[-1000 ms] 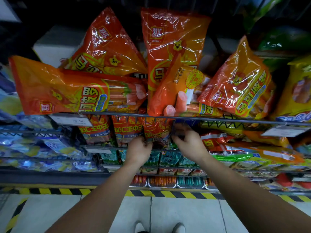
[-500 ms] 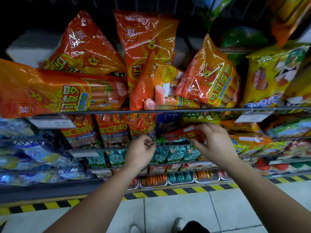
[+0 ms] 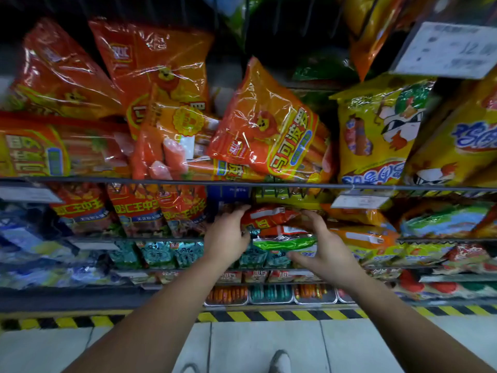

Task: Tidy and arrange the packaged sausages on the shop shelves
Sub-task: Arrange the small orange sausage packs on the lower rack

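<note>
On the second wire shelf lies a small stack of sausage packs: two red packs (image 3: 271, 215) on top of a green pack (image 3: 285, 242). My left hand (image 3: 227, 235) presses its straight fingers against the stack's left side. On the right side, my right hand (image 3: 325, 249) is spread wide, fingers above the stack and thumb under the green pack. Large orange sausage bags (image 3: 269, 135) lean untidily on the top shelf, one lying sideways at the far left (image 3: 61, 149). Three red upright packs (image 3: 137, 208) stand left of my hands.
Yellow bags (image 3: 376, 130) fill the top shelf's right side behind the wire rail (image 3: 80, 181). Teal packs (image 3: 161, 254) sit on the shelf below, metal trays (image 3: 269, 293) at the bottom. Hazard tape (image 3: 242, 316) edges the tiled floor by my shoe (image 3: 279, 362).
The view has shifted right and closer. My left hand moved right from the red upright packs to the stack. My right hand let go its pinch on a red pack and spread around the stack.
</note>
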The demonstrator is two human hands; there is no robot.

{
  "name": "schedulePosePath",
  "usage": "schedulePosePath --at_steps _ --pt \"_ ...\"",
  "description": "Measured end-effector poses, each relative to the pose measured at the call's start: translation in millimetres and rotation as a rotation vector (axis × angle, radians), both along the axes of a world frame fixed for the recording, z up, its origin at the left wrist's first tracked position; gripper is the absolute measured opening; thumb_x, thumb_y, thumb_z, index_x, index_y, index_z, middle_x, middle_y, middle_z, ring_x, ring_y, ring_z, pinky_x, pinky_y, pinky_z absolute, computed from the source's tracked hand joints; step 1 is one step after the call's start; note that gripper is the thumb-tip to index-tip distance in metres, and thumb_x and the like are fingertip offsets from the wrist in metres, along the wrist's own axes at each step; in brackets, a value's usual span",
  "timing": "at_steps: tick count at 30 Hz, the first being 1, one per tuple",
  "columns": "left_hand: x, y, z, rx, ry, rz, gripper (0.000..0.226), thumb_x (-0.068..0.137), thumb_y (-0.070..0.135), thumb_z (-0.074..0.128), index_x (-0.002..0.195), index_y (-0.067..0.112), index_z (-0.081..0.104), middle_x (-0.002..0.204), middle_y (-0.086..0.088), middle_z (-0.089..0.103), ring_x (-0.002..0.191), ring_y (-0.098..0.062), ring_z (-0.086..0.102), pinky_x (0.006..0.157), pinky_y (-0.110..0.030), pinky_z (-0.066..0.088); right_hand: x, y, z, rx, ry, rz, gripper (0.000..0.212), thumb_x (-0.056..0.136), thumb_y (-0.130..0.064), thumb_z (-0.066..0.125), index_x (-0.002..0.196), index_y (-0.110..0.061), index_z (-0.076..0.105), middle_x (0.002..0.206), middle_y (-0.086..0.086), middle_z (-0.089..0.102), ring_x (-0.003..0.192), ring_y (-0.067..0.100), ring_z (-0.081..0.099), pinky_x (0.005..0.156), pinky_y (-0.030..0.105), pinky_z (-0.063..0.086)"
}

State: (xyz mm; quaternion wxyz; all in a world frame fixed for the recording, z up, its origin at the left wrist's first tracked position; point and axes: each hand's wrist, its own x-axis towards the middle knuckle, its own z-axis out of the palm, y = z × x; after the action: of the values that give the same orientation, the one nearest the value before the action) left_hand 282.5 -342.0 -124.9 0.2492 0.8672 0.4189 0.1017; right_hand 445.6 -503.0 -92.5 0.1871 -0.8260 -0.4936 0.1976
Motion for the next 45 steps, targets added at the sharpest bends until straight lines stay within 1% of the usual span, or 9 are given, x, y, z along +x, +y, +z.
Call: schedulePosePath --at_steps 3,9,18,21,23,25,29,39,45 --pt "14.4 -1.3 -2.7 0.057 0.141 0.034 0.067 0.089 0.032 0.067 0.148 0.041 0.035 0.121 0.001 0.067 0.109 -0.027 0.061 0.087 -0.047 0.053 11.1 -2.1 -8.4 0.004 0.027 0.011 0.09 0.086 -0.041 0.073 0.152 -0.02 0.016 0.136 0.007 0.059 0.08 0.019 0.068 0.076 0.043 0.055" --pt "30.9 -7.5 -2.8 0.136 0.353 0.127 0.063 0.094 0.022 0.061 0.149 0.039 0.034 0.129 -0.004 0.062 0.119 -0.032 0.055 0.102 -0.05 0.04 23.9 6.7 -17.5 0.022 0.118 0.09 0.067 0.087 -0.035 0.075 0.143 -0.023 0.04 0.143 -0.002 0.052 0.128 0.018 0.052 0.099 0.03 0.046" --pt "17.8 -0.1 -9.2 0.045 0.1 0.161 0.051 0.091 0.031 0.065 0.138 0.024 0.048 0.125 -0.006 0.06 0.108 -0.032 0.059 0.079 -0.039 0.052 25.6 8.7 -23.8 0.102 0.259 0.039 0.057 0.085 -0.017 0.077 0.135 -0.028 0.053 0.143 -0.003 0.05 0.131 0.015 0.046 0.105 0.027 0.04" --pt "8.5 6.6 -10.1 0.001 -0.023 0.185 0.041 0.091 0.028 0.065 0.127 0.014 0.053 0.12 -0.009 0.059 0.097 -0.032 0.062 0.072 -0.039 0.053 24.4 8.6 -26.4 0.12 0.324 -0.019 0.051 0.088 -0.013 0.074 0.132 -0.029 0.054 0.133 0.0 0.054 0.11 0.015 0.06 0.08 0.031 0.052" --pt "5.4 9.4 -8.6 -0.034 -0.111 0.195 0.036 0.091 0.026 0.066 0.122 0.011 0.054 0.111 -0.011 0.06 0.092 -0.033 0.062 0.07 -0.038 0.052 24.6 8.9 -30.4 0.138 0.393 -0.071 0.048 0.091 -0.01 0.069 0.132 -0.029 0.052 0.106 0.003 0.06 0.063 0.007 0.06 0.052 0.023 0.044" --pt "3.0 10.7 -8.2 -0.069 -0.171 0.2 0.034 0.091 0.024 0.067 0.119 0.01 0.054 0.108 -0.012 0.06 0.092 -0.032 0.061 0.072 -0.039 0.051 24.7 10.5 -32.3 0.146 0.445 -0.149 0.046 0.094 -0.012 0.066 0.134 -0.029 0.048 0.079 0.005 0.061 0.044 0.014 0.049 0.042 0.023 0.035" --pt "-3.4 10.3 -14.1 -0.115 -0.248 0.204 0.032 0.09 0.023 0.069 0.116 0.01 0.056 0.107 -0.01 0.06 0.093 -0.028 0.06 0.072 -0.032 0.046 23.5 17.6 -29.4 0.212 0.471 -0.249 0.029 0.095 -0.025 0.066 0.122 -0.017 0.058 0.095 0.004 0.07 0.087 0.03 0.066 0.072 0.042 0.055" --pt "-14.5 13.0 -19.9 -0.197 -0.378 0.254 0.03 0.09 0.022 0.071 0.11 0.011 0.052 0.104 -0.011 0.062 0.093 -0.025 0.06 0.078 -0.034 0.05 21.9 25.3 -25.8 0.247 0.468 -0.338 0.035 0.092 -0.039 0.067 0.091 -0.006 0.054 0.081 0.027 0.054 0.065 0.036 0.051 0.058 0.048 0.043" --pt "-3.9 7.9 -17.8 -0.276 -0.432 0.258 0.04 0.089 0.026 0.072 0.119 0.011 0.051 0.111 -0.003 0.062 0.099 -0.015 0.058 0.083 -0.026 0.044 21.4 27.2 -20.5 0.272 0.462 -0.356 0.031 0.092 -0.04 0.065 0.1 -0.01 0.06 0.098 0.028 0.063 0.088 0.044 0.06 0.078 0.06 0.049"
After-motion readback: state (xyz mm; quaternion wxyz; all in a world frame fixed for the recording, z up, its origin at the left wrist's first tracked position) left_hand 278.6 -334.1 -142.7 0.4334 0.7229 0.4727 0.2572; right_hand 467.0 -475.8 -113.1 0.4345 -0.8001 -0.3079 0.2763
